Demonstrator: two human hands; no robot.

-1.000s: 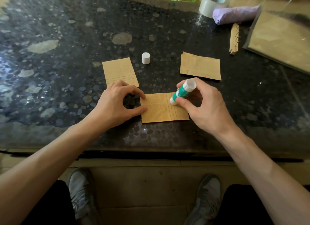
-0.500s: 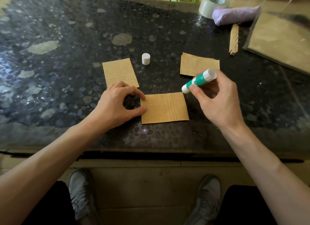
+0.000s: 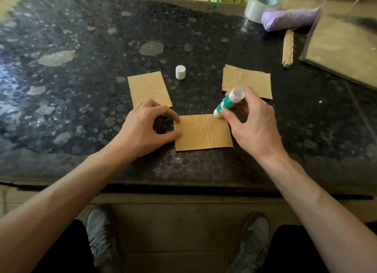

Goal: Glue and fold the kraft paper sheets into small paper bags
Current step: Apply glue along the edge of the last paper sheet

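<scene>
Returning glue stick [image 3: 228, 103], seemingly onto sheet [image 3: 202, 133]

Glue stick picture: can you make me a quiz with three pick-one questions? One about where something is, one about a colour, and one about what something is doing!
1. Where does the small white cylindrical cap stand?
A) on the dark speckled stone table, between the folded brown kraft paper piece and the brown kraft paper stack
B) on the floor
C) inside a cup

2. What colour is the middle of the white-ended plastic glue stick?
A) red
B) green
C) yellow

3. What is the right hand doing?
A) lying flat on the table
B) holding scissors
C) gripping the glue stick, tip down at the far edge of the flat brown kraft paper sheet

Answers:
1 A: the cap stands upright on the table between those two.
2 B: a green band sits between the white ends.
3 C: the fingers curl round the stick, and its tip points down at the sheet.
</scene>
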